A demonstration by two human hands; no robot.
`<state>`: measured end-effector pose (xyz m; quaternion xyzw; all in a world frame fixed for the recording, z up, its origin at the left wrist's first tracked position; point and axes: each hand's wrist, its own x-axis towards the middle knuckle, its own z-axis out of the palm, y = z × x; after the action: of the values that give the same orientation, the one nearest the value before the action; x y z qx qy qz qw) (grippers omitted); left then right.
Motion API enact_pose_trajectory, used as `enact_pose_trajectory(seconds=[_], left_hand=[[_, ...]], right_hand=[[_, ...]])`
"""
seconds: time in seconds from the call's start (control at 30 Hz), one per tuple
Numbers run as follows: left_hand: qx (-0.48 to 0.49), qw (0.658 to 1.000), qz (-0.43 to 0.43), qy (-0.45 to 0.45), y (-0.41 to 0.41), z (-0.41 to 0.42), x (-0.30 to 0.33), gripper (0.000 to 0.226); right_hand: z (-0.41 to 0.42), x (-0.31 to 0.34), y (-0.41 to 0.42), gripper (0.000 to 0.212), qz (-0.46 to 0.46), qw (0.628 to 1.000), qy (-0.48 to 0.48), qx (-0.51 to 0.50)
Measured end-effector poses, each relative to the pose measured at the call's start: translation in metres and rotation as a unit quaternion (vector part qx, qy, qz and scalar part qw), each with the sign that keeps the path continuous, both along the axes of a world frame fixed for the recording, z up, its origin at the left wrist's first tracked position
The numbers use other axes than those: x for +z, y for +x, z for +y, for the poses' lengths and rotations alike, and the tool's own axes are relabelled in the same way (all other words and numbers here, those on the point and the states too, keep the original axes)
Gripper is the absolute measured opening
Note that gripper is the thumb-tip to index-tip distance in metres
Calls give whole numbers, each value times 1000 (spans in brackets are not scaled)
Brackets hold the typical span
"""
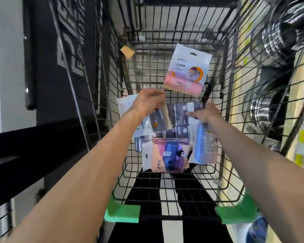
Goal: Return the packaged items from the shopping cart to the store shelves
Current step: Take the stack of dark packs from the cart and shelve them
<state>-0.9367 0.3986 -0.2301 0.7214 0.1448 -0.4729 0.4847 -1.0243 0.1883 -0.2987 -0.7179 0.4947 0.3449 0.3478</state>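
Note:
I look down into a black wire shopping cart. My left hand is closed on the lower left corner of a white and pink packet and holds it up above the pile. My right hand is inside the cart with its fingers on a dark grey packet; its grip is partly hidden. Below lie a pink packet with a blue item and a white packet with a light blue cylinder. Several more packets lie under them.
Green foam pads sit on the cart's near rim. A dark sign panel stands to the left. To the right, beyond the wire side, are yellowish store shelves and a person in a checked top.

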Motion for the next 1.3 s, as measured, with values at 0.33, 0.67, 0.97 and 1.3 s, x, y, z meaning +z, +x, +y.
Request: enact_pose_trajectory(seconds=[0.33,0.67,0.97,1.3], left_hand=[[-451,825,-324,103,-4,-34,-11,25],[-353,883,-276,142,33,-6,2,37],[-29,990,-128,50,30,-7,1,65],[21,991,-75,-113,40,24,51,39]], right_hand=[[8,4,-5,75,-34,998,50,11],[5,82,11,40,-128,989,31,62],[-37,183,31,45,-289,955,-63,14],[-24,215,12,30,-405,903,-53,-132]])
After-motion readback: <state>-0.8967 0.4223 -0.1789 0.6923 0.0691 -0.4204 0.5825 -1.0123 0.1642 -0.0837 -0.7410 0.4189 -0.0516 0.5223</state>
